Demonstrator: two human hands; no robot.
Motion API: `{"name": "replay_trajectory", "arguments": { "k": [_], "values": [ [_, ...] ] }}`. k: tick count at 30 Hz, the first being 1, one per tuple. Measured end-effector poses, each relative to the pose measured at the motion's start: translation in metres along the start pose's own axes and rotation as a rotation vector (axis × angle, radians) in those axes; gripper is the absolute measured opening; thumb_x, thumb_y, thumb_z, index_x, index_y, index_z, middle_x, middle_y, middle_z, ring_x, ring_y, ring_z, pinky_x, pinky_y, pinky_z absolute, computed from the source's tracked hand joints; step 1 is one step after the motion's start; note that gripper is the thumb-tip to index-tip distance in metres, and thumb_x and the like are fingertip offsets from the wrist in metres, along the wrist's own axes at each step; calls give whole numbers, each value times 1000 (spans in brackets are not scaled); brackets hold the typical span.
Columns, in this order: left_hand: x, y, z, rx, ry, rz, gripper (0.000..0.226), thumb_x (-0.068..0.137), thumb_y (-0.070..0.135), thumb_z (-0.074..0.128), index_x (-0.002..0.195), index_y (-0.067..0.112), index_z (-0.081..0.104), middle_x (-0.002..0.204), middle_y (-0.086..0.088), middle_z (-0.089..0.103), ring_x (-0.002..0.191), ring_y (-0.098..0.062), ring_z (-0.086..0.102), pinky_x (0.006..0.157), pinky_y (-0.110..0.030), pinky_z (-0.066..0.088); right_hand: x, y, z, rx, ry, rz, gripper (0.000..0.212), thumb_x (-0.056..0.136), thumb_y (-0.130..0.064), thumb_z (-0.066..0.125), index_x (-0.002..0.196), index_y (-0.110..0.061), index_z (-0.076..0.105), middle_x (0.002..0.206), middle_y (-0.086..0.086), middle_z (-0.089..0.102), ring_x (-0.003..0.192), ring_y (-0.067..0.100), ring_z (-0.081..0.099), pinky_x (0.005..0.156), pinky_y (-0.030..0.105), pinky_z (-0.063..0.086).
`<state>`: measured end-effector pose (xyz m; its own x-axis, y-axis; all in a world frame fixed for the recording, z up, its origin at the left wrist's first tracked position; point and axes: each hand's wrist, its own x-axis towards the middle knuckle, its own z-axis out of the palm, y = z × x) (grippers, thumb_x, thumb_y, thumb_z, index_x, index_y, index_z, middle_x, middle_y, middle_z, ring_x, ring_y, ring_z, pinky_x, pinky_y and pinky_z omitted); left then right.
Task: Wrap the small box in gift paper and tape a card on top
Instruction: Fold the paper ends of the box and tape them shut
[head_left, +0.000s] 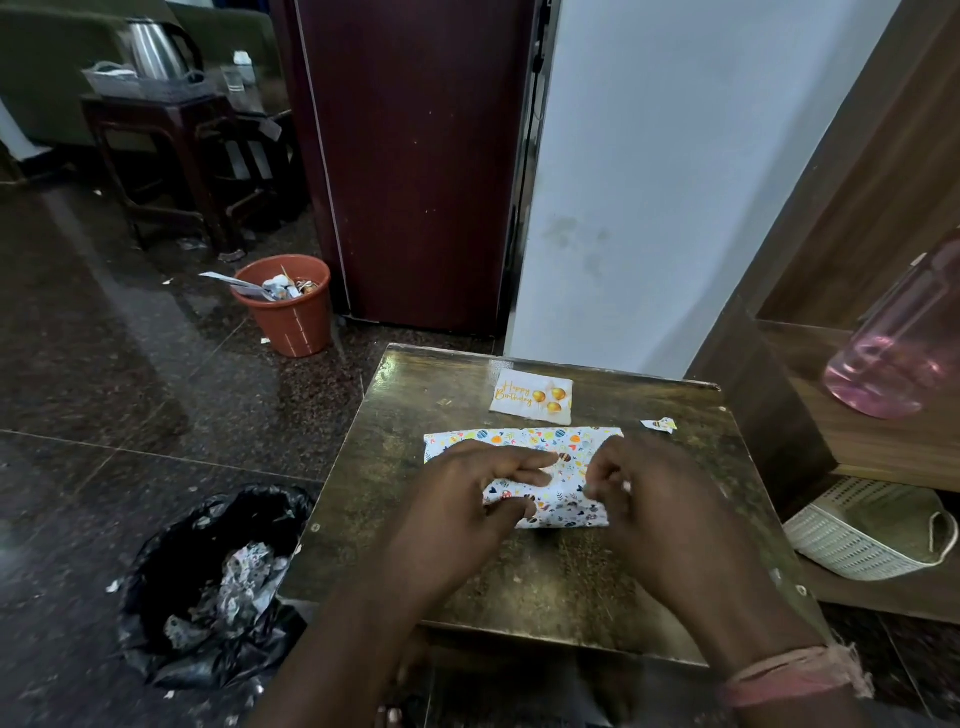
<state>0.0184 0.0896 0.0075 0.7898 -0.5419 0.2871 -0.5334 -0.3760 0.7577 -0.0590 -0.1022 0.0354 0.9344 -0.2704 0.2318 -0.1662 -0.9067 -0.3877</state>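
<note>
Now the gift paper (540, 467) is being worked by both hands near the middle of the worktop (545, 582).

It is pressed down by the left hand (467, 499), fingers mostly straight, while its right part is pinched in the curled grip of the right hand (644, 493). The box cannot be seen. A card (531, 396) lies just behind the paper; a paper scrap (658, 424) is beside it.
</note>
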Motion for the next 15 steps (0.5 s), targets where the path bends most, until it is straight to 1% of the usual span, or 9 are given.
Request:
{"name": "replay_trajectory", "arguments": {
  "k": [1, 4, 5, 7, 8, 9, 12, 13, 15],
  "values": [
    [0, -1, -2, -33, 23, -15, 45, 86, 17, 82, 121, 44, 72, 111, 33, 71, 118, 5, 56, 99, -10, 39, 2, 4, -2, 50, 30, 27, 22, 87, -11, 67, 78, -29, 58, 83, -14, 59, 84, 8, 57, 71, 34, 48],
    [1, -6, -6, -94, 148, -106, 37, 89, 19, 80, 115, 45, 74, 117, 32, 66, 123, 3, 52, 95, -5, 37, 4, 15, -6, 147, 103, 127, 21, 91, -7, 64, 82, -26, 63, 84, -12, 64, 82, 7, 58, 72, 32, 47],
    [2, -7, -7, -88, 203, -116, 36, 90, 17, 78, 114, 43, 74, 118, 31, 65, 123, 1, 52, 98, -10, 39, 3, 18, -5, 154, 108, 156, 19, 93, -10, 64, 83, -26, 63, 85, -12, 64, 83, 9, 59, 71, 30, 45],
    [5, -12, -7, -58, 315, -139, 32, 91, 15, 76, 115, 37, 74, 121, 25, 67, 124, -6, 55, 103, -32, 47, 2, 20, -3, 179, 114, 211, 15, 97, -18, 62, 85, -26, 64, 87, -11, 64, 84, 9, 57, 66, 17, 37],
    [6, -14, -7, -47, 357, -168, 30, 92, 17, 75, 116, 35, 74, 122, 20, 67, 124, -9, 56, 103, -38, 48, 2, 21, -2, 202, 120, 233, 13, 98, -23, 62, 86, -26, 64, 88, -11, 63, 83, 8, 57, 65, 14, 34],
    [7, -15, -7, -53, 385, -213, 29, 93, 20, 74, 118, 34, 72, 124, 16, 67, 122, -9, 58, 102, -37, 49, 3, 20, 0, 234, 123, 254, 12, 99, -28, 60, 87, -26, 64, 89, -11, 64, 84, 6, 58, 66, 15, 35],
    [7, -13, -4, -173, 435, -411, 24, 95, 38, 70, 119, 39, 66, 124, 9, 66, 110, -3, 62, 84, -20, 47, 6, 17, 6, 365, 102, 332, 13, 98, -40, 59, 94, -28, 63, 91, -15, 67, 89, 4, 63, 75, 30, 46],
    [7, -10, -3, -191, 459, -455, 21, 95, 42, 69, 116, 40, 65, 121, 8, 65, 106, -1, 61, 80, -18, 45, 6, 16, 7, 402, 95, 359, 14, 98, -42, 59, 97, -28, 62, 91, -16, 68, 89, 4, 64, 78, 32, 49],
    [6, -4, -1, -248, 507, -488, 18, 96, 41, 67, 113, 39, 61, 116, 10, 63, 104, 0, 58, 78, -17, 42, 7, 12, 6, 475, 84, 407, 15, 97, -43, 61, 103, -29, 62, 90, -16, 67, 87, 2, 63, 82, 33, 51]
  ]
}}
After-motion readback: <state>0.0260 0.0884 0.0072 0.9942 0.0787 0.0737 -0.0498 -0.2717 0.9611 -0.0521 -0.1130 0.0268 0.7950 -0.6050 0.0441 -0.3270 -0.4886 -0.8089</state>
